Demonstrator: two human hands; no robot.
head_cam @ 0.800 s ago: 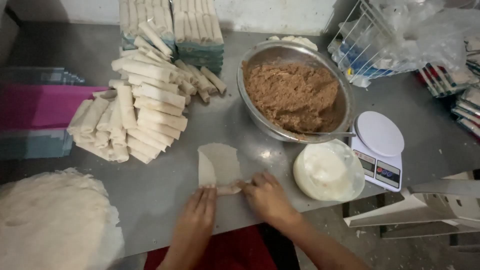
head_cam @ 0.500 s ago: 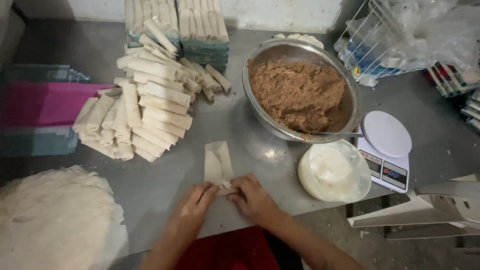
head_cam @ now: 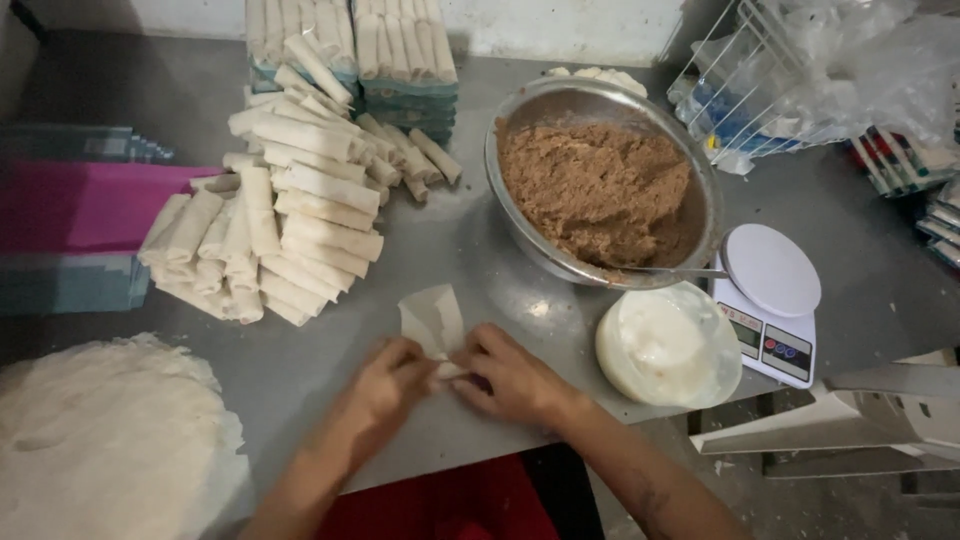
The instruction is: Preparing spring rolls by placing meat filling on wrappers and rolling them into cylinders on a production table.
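Observation:
A pale thin wrapper (head_cam: 433,318) lies on the grey metal table (head_cam: 480,250), its near end rolled up and its far point sticking out. Both hands press on the rolled end. My left hand (head_cam: 388,388) grips it from the left and my right hand (head_cam: 508,378) from the right, fingers curled over the roll. What is inside the roll is hidden by my fingers.
A heap of finished pale rolls (head_cam: 280,235) lies at the left. A metal bowl (head_cam: 700,200) of brown filling stands at the right, with a white paste tub (head_cam: 668,345) and a small kitchen scale (head_cam: 772,300) beside it. A stack of round wrappers (head_cam: 110,440) sits at the lower left.
The wrapper's flat part has grown shorter as both hands rolled its near end away from me. The view has shifted a little.

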